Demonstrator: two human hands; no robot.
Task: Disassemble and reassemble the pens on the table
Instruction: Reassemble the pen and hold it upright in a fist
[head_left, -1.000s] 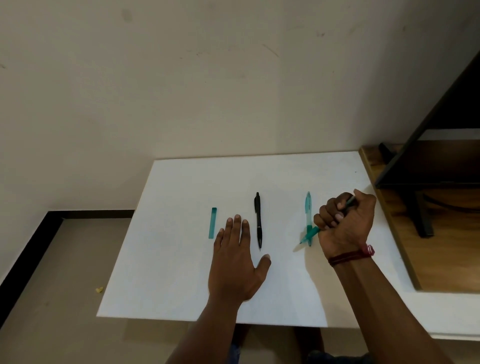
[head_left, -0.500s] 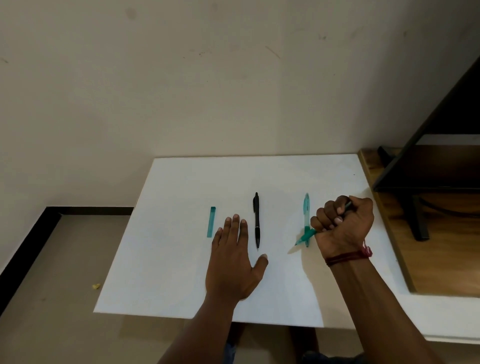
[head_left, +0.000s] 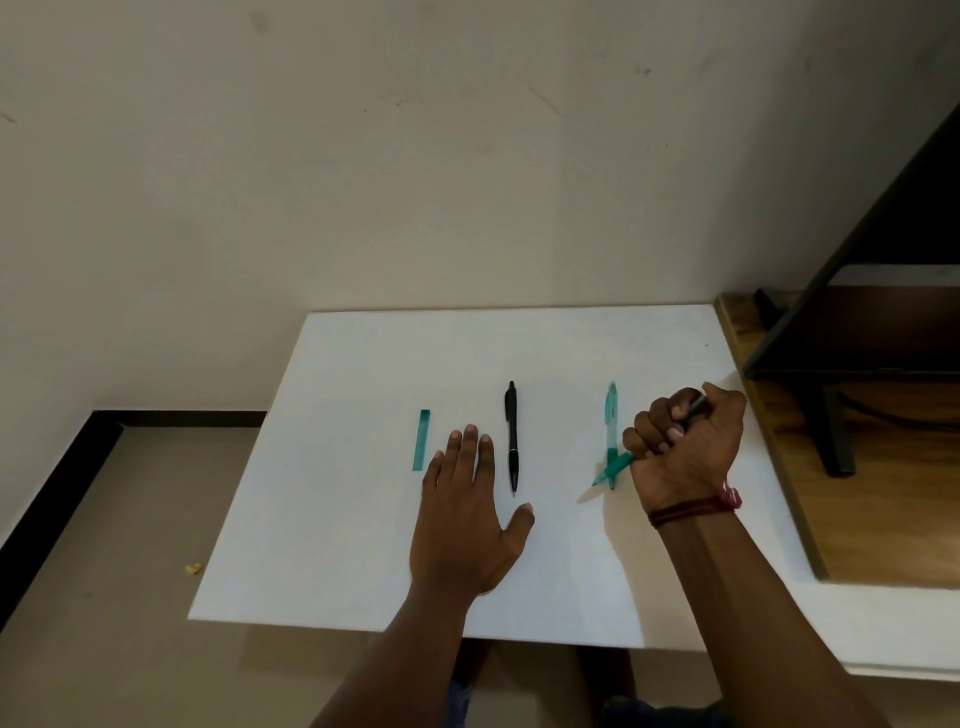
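The left hand (head_left: 462, 519) lies flat, palm down, fingers straight and together, thumb spread. The right hand (head_left: 685, 447) is a fist, fingers curled round a teal pen (head_left: 623, 460). Both forearms bare.

Mid-barrel of the held pen (head_left: 615, 465) is hidden inside the right grip (head_left: 685, 452); we see only its teal tip and grey end. Print on the teal pen (head_left: 611, 415) just left of that grip: too small for us to read. Dark panel (head_left: 924, 218) right of it runs off frame.

Beige wall (head_left: 415, 156), wooden desk (head_left: 883, 519), black stand (head_left: 834, 431)
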